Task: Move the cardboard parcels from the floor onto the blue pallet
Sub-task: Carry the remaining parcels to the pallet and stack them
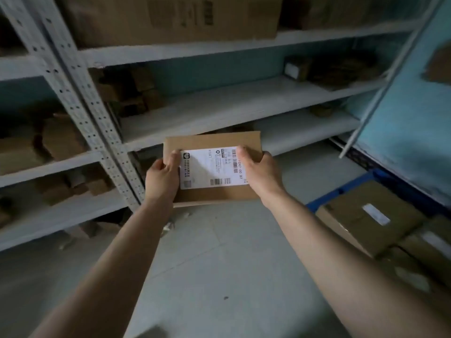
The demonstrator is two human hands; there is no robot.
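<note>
Fingers (174, 158) of both my hands clamp 1 flat parcel (212, 142) by its short ends. My left hand (162, 178) grips the left edge, thumb on top just beside the white label (210, 167). My right hand (260, 173) grips the right edge, thumb pressed on the label's barcode corner. My other fingers go under the cardboard, where I cannot see them.

Both my arms reach straight out. The parcel is in the air, roughly level, label up, well above the floor (219, 264) and in front of the lower shelves of the rack (219, 106). It touches nothing but my hands.

Low to my right, against the pale blue wall (402, 142), lies the pallet (341, 190), with only its blue corner and edge showing. At least 2 cartons (366, 215) sit on it, close together, each with a white label on top. The parcel I hold is well apart from them, up and to the left.

On the rack, a perforated post (80, 111) slants down at my left. Small boxes (136, 93) lie in the dim shelves, too dark to count. 1 big box (158, 18) fills the top shelf.
</note>
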